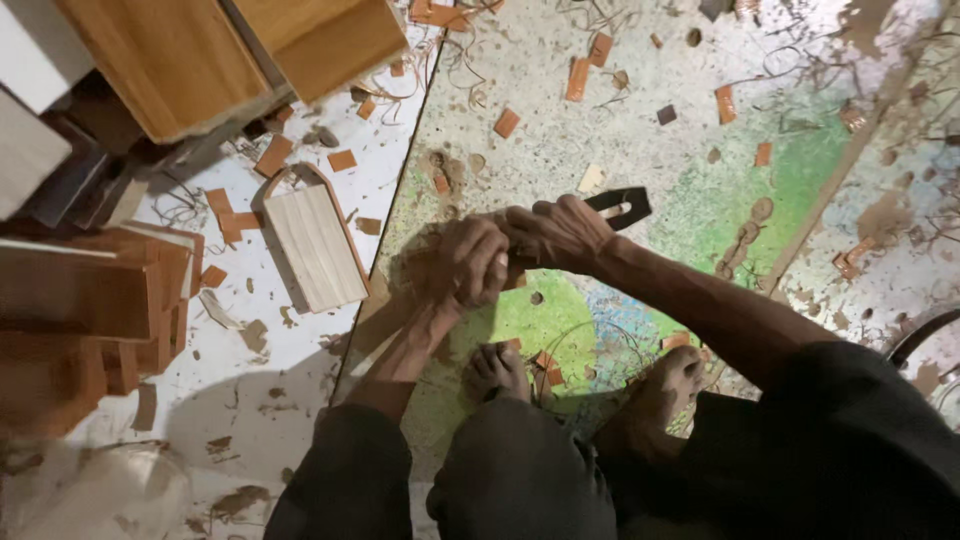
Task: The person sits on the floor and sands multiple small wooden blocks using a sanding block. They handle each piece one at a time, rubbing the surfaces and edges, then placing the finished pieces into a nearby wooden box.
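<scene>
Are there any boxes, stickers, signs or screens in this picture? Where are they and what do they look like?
No packages, labels, signs or screens show here.
Closest thing: a pale wooden panel with an arched top and brown edge, lying flat on the floor left of the hands.
Stacked brown wooden boards sit at the far left.
The left hand and right hand meet over the floor; what they hold is hidden.

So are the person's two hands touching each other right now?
Touching. The head view shows the right hand pressed against the left hand, fingers overlapping with no gap between them, above the speckled floor. What they grip is hidden.
</scene>
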### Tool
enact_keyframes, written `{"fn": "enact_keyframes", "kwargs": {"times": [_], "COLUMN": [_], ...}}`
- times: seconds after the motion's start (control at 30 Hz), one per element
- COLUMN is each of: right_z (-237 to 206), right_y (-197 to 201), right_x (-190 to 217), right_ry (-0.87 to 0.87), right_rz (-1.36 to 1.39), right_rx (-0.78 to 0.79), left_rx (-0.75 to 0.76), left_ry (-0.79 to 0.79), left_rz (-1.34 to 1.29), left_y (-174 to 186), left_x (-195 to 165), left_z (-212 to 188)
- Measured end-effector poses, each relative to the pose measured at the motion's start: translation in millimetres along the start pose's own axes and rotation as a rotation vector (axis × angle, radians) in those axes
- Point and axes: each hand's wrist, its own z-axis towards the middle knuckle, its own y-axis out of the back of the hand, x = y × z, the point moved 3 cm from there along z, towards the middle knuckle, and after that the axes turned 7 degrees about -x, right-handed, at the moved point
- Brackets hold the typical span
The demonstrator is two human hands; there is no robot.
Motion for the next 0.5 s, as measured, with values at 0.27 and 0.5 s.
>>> {"fn": "enact_keyframes", "kwargs": {"times": [0.27,0.5], "right_z": [-72,-90], "right_y": [-25,-21], "right_x": [88,113], "right_ry": [-0.428,-0.747], "right_rz": [0.130,0.184], "right_rx": [-0.177,-0.285], "left_rx": [-0.659,-0.204], "left_ry": [0.408,0.149], "left_rz": [0.431,0.280], "left_y": [13,-6], "left_x": [-20,-7], "left_z": [-48,9]}}
